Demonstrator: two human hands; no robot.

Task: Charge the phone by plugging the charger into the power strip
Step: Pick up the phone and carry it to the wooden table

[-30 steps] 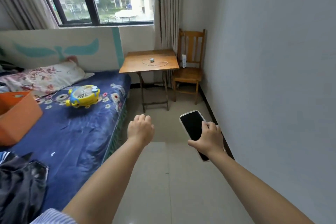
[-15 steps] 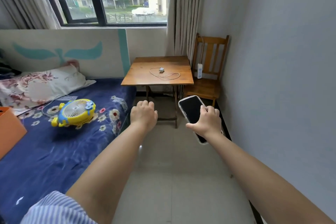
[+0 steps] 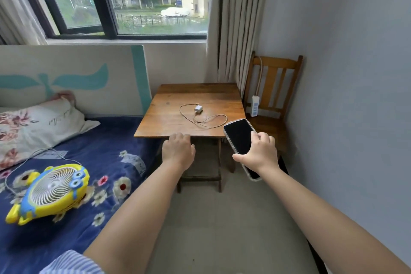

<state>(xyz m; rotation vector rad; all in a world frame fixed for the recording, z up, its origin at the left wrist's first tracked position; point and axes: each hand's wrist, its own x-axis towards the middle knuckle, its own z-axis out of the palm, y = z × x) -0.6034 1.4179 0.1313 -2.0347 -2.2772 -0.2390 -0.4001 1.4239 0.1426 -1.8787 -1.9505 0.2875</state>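
Observation:
My right hand [image 3: 259,151] grips a black-screened phone [image 3: 240,135] in a clear case, held in the air at the near right corner of the wooden table [image 3: 169,122]. A white charger [image 3: 198,109] with its looped cable [image 3: 206,121] lies in the middle of the tabletop. A white power strip [image 3: 254,105] leans upright against the back of the wooden chair [image 3: 275,87] right of the table, its cord running up over the chair back. My left hand [image 3: 178,150] is a loose fist with nothing in it, just before the table's front edge.
A bed with a blue floral sheet [image 3: 73,189] fills the left, carrying a yellow cartoon fan [image 3: 51,191] and a pillow [image 3: 37,127]. A grey wall [image 3: 347,95] runs along the right. Curtains [image 3: 235,24] hang behind the table and chair. Pale floor [image 3: 222,218] lies between bed and wall.
I have come closer to the table, which now looks much larger. Both hands moved forward with me; the phone now reaches the table's near right corner.

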